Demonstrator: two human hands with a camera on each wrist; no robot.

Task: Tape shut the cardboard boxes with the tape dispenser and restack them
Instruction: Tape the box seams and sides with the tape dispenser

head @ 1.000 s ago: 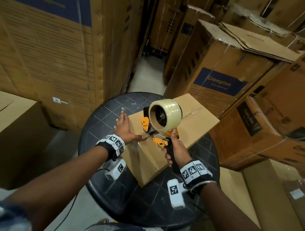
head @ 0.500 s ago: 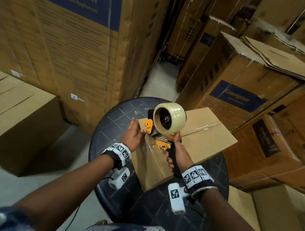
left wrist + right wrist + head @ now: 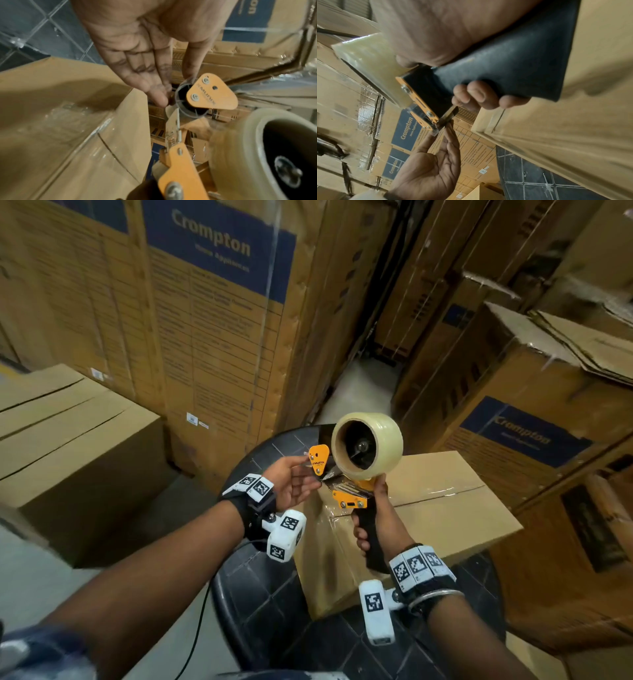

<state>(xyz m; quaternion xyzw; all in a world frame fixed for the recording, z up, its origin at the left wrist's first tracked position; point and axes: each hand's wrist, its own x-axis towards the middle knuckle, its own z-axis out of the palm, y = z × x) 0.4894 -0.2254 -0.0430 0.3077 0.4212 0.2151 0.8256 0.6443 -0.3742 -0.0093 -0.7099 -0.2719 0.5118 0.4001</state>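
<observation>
Since the earlier frame the tape dispenser [image 3: 356,463] has lifted off the cardboard box [image 3: 442,508] and now hangs in the air above its near left corner, and the left hand [image 3: 294,482] has left the box top and turned palm up beside the tool's front end. The right hand [image 3: 375,523] is wrapped tightly around the black handle [image 3: 513,70], thumb up against the orange frame under the tape roll [image 3: 380,440]. The left hand has its fingers nearly straight and relaxed, with the fingertips [image 3: 159,97] at the small roller [image 3: 187,102] by the orange side plate [image 3: 214,93]; whether they pinch the loose end of the tape cannot be told, as that spot is blurred. The box sits on a round black table [image 3: 260,604] with a diamond pattern, its flaps down and shiny clear tape lying along the top seam and over the near edge, so nothing inside it can be seen. Another plain box [image 3: 68,440] with its flaps closed stands on the floor to the left, and tall printed cartons [image 3: 219,302] rise behind it.
</observation>
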